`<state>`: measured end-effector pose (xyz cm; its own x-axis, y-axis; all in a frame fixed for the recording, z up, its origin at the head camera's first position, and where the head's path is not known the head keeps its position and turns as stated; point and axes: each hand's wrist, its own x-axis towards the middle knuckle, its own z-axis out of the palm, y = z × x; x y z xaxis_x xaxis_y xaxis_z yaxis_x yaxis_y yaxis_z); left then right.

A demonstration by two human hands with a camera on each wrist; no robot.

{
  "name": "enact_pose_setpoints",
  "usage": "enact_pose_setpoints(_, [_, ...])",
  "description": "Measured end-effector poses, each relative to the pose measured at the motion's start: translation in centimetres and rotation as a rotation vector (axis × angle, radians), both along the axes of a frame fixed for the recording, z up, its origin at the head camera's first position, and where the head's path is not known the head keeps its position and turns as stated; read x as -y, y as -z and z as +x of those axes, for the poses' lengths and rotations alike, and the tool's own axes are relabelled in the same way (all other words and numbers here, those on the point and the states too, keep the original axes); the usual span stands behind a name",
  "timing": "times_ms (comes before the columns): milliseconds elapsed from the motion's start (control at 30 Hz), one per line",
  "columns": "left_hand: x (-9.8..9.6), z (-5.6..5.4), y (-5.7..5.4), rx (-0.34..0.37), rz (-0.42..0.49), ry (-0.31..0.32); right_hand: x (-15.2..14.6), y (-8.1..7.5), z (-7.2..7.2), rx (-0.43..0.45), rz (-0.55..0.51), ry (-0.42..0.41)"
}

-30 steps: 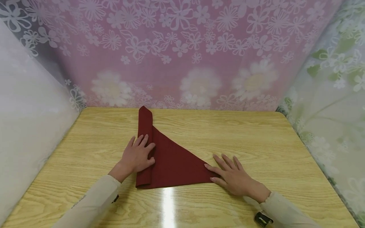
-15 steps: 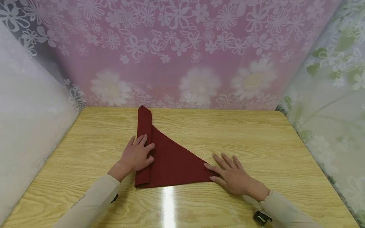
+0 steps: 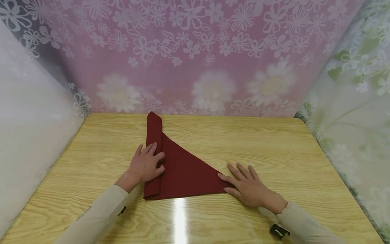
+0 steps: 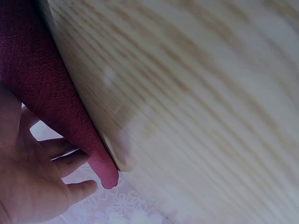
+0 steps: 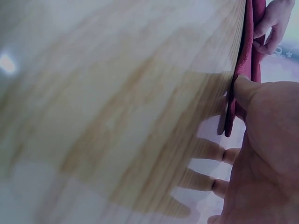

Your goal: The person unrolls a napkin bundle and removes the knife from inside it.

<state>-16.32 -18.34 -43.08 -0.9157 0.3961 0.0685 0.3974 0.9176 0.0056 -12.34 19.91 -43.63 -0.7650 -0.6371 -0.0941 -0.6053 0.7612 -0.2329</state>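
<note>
On a maroon cloth's (image 3: pixel 186 173) folded left band: left hand (image 3: pixel 146 166), fingers spread. Right hand (image 3: pixel 248 189) also spread, thumb and forefinger touching the cloth's right corner. Cloth lies on the wood-grain worktop (image 3: pixel 259 142), tip at its far edge; left palm contact hard to judge. Pink floral backdrop (image 3: pixel 182 67) behind.

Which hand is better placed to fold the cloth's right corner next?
Likely the right hand: it touches the red cloth at that corner, while the left hand rests on the folded strip opposite.
</note>
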Motion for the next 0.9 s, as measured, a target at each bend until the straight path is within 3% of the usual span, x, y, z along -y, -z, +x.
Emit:
enact_pose_setpoints(333, [0.2,0.1,0.1,-0.005,0.004,-0.004,0.1,0.1,0.1,0.019,0.024,0.012])
enact_pose_setpoints(533, [0.5,0.3,-0.3,0.034,-0.009,-0.010,0.3,0.2,0.1,0.019,0.027,0.009])
enact_pose_setpoints(900, [1.8,-0.1,-0.8,0.064,0.093,-0.042,0.1,-0.1,0.2,-0.006,0.040,0.014])
